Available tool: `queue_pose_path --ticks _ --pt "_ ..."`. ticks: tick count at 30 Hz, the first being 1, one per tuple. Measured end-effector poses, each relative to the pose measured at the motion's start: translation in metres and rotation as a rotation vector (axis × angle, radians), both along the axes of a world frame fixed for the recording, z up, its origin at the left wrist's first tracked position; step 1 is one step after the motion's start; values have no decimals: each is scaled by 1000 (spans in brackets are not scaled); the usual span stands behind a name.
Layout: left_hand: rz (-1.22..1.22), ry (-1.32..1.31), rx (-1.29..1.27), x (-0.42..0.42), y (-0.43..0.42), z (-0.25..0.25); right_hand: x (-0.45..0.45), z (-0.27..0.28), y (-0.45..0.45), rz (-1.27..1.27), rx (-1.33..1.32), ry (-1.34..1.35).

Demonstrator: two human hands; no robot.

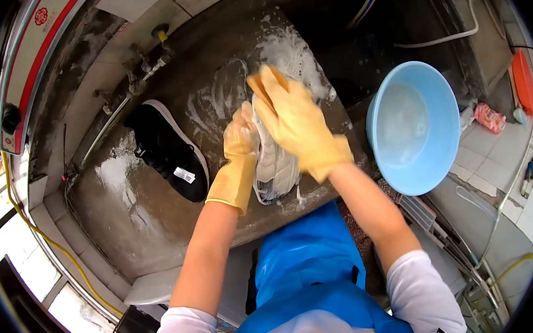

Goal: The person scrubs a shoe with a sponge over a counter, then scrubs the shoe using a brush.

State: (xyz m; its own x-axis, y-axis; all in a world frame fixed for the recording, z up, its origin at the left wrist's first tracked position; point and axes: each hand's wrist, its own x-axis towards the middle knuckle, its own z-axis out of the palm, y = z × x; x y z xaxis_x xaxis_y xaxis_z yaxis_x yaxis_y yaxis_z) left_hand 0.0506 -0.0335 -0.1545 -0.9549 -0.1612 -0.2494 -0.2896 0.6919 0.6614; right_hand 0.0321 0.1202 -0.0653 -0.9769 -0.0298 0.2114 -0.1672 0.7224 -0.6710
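Wet pale shoe (276,166) lies on the desk (221,29) close to its near edge, toward the near right corner. Left hand (238,137), in a yellow glove, at the shoe's left side, fingers curled in, gripping it. Right hand (297,117), gloved alike, over the shoe; fingers bent round a blurred brown object (263,89), kind unclear. Black sneaker (165,146) toward the desk's left edge. White suds (289,52) along the right edge; light-blue basin (440,134) beyond it, cloudy water inside.
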Motion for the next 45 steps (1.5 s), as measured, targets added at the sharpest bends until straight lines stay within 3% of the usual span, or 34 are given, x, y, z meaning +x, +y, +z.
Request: queue_pose_path --ticks 3,5,7,8,10,12,14,16,18,20,22,25,28,30,32,34,35,38,42,44,45 --pt "26 -76 -58 -4 5 15 -68 -15 11 158 -75 -139" --pt "15 -82 -57 -2 5 15 -33 -3 27 115 -87 -161" --pt "16 -107 -83 -2 3 8 30 -9 39 51 242 22" --pt "14 -110 -78 0 2 9 63 -35 36 18 197 -13" --pt "-3 -143 -77 -2 2 9 77 -29 16 -160 -123 -392" --pt "2 -127 -100 -3 2 8 46 -11 27 27 342 -181" --pt "18 -109 -127 1 2 4 -11 -26 37 111 409 105" --pt "17 -122 -134 2 1 7 18 -26 22 36 459 -25" --pt "16 -131 -124 2 3 9 83 -24 5 -79 758 -67" --pt "13 -103 -103 -1 3 11 163 -32 -16 -226 -235 -509" --pt "10 -87 -82 1 6 16 170 -26 -17 -120 14 -393" --pt "9 -180 -140 -4 4 17 64 -58 9 -108 184 -151" --pt "11 -138 -92 -1 -1 5 44 -32 8 -103 209 -143" --pt "21 -129 -88 3 -1 4 124 -25 -10 62 434 -96" --pt "39 -107 -85 -2 0 4 207 -53 -34 -16 -15 -254" --pt "9 -139 -85 -2 -2 5 174 -52 -33 -86 251 -171" --pt "9 -136 -87 -2 -2 4 130 -41 -24 -100 333 -284" --pt "3 -125 -111 5 -4 2 25 -20 1 -53 323 -157" --pt "-11 -94 -130 -2 0 4 138 -24 -28 -111 192 -226" --pt "-8 -62 -112 0 0 5 189 -31 -26 10 81 -361" --pt "-2 -70 -113 4 -2 1 167 -35 -27 -28 237 -266"
